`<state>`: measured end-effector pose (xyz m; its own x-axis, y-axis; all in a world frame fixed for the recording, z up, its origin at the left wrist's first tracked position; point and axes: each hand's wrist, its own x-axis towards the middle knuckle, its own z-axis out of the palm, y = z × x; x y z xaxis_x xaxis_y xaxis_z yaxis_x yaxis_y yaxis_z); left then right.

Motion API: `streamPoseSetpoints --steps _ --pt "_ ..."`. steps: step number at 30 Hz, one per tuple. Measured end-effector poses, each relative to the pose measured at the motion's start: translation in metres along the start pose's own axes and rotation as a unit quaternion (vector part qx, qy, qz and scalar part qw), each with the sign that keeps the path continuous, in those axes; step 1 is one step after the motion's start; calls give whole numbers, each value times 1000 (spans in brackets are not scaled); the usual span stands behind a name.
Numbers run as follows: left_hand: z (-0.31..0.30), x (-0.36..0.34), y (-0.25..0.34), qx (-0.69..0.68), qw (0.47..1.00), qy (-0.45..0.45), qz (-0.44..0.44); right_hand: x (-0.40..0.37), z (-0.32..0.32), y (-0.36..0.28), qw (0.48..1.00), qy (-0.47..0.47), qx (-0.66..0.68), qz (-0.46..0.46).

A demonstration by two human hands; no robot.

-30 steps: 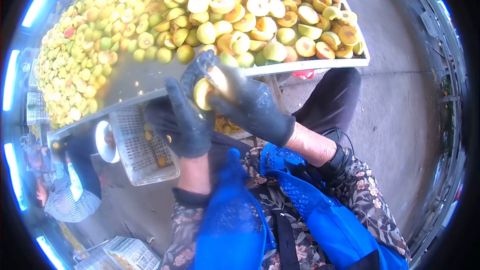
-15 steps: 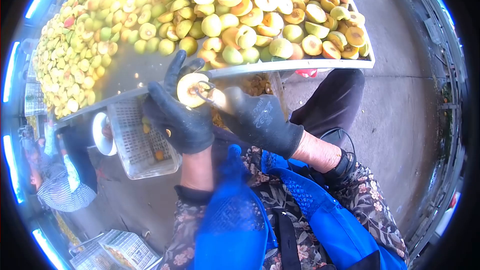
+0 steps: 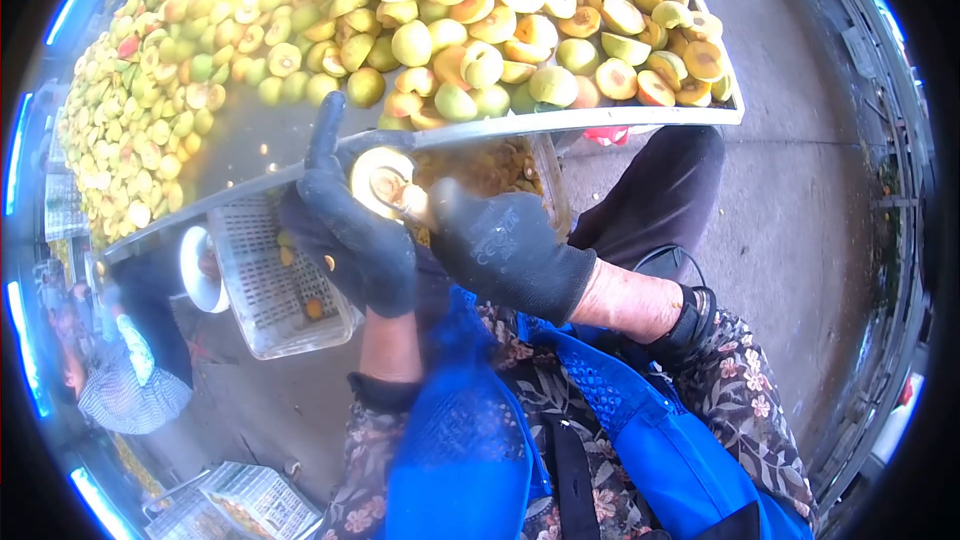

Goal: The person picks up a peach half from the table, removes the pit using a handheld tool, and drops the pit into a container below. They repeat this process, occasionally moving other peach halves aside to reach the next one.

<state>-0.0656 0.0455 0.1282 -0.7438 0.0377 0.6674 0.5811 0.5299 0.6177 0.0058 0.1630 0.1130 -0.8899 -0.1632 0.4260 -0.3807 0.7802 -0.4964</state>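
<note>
Main risk, in our judgement: the tool (image 3: 416, 206) slips across the flesh and its tip runs into our left glove, caused by pushing off-centre while the fingers sit close around the cut fruit (image 3: 366, 172). Second risk: the fruit twists or drops toward the bin (image 3: 552, 180) under the table (image 3: 600, 120), if the left hold is too loose for the push; pressing too hard could also tear the flesh. Fingers, left hand (image 3: 358, 225): partly open, one finger raised and apart from the rest, another bent behind the fruit, which is held against the glove, cut face up; thumb placement we cannot tell. Fingers, right hand (image 3: 510, 250): together, curled and clamped on the tool's handle, its working end at the middle of the cut face; the fingertips are hidden. The fruit is between our hands, just off the near edge of the table. Fruit pieces (image 3: 552, 86) lie heaped beyond that edge, far side and right, with more to the left. Below the edge, near left, we note a crate (image 3: 250, 275) and, just beside it, a white bowl (image 3: 196, 280).
</note>
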Motion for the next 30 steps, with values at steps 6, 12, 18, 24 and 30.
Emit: streamPoseSetpoints --steps 6,12,18,24,30 --pt "6 8 4 -6 999 -3 -32 3 1 14 995 30 83 -52" --pt "3 13 -1 -183 946 -170 -208 11 -12 26 989 -143 30 21" --pt "8 7 23 -183 961 -60 -200 -1 12 21 932 -24 360 23" --pt "7 16 31 -256 921 -81 -282 -4 -1 20 970 -110 205 72" --pt "-5 31 9 -213 920 -293 -147 -7 7 30 974 -88 207 36"
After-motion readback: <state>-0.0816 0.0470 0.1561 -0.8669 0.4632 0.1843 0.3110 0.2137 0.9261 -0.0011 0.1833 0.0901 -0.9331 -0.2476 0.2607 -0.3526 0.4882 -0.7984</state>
